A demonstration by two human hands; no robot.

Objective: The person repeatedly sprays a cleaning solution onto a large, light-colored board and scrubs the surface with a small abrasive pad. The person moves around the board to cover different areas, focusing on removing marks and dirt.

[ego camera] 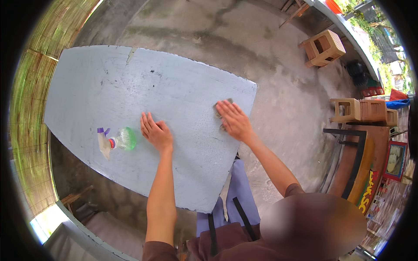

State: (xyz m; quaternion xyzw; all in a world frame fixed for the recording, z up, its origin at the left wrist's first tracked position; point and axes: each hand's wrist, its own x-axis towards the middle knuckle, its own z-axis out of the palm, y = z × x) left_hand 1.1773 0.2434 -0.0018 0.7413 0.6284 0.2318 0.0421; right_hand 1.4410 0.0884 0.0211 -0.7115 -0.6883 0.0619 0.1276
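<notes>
A light blue painted tabletop (pixel 183 98) with chipped edges spreads out before me. Under my right hand (pixel 234 122), near the table's right end, a greyish cloth (pixel 218 112) is pressed flat against the surface; its edges show past my fingers. My left hand (pixel 155 132) rests on the tabletop, slightly curled, with nothing seen in it. Just left of that hand a clear spray bottle (pixel 122 139) with a purple and white trigger head and a green base lies on its side, not touching my fingers. Small drops dot the surface near my right hand.
A bamboo blind (pixel 39 98) hangs along the table's far left end. Plastic stools (pixel 323 47) stand on the concrete floor (pixel 281 98) to the right, with more stacked stools (pixel 372 111) beyond. A counter with a dark frame (pixel 354 163) is at the far right.
</notes>
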